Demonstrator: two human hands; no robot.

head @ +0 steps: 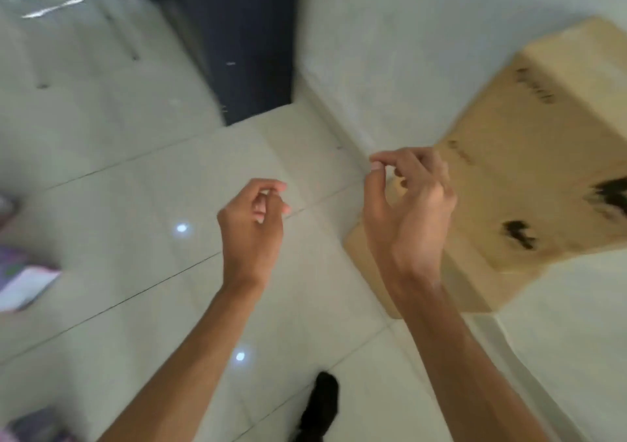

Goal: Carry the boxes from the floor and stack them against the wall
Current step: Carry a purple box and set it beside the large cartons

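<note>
Judging by how things lie, the chief risk is the stack itself: the cardboard boxes (529, 177) stand against the white wall (424, 51), on the floor (135, 170) along its edge where it meets that wall, and the upper box seems to sit turned a little off the lower one, so that a further box set on top could rock or slide off. A second risk is underfoot: the tiles are glossy and throw back light spots, and a dark foot (322, 404) is mid-floor, so a hurried turn to fetch more could end in a slip. The picture is blurred, which makes the fit between the boxes hard to judge.

Neither hand carries anything. The left hand (252, 224) hangs over bare floor with fingers loosely curled, its grip empty. The right hand (412, 200) is in front of the near corner of the stack, fingers bent with thumb and forefinger close together; nothing shows between them, and I cannot tell whether it touches the cardboard.

Counted: two boxes appear, one upon the other, though the blur leaves that uncertain; two hands; one foot; one dark panel (244, 41) standing in the far corner; some pinkish things (23, 282) at the floor's left edge, too blurred to count.
</note>
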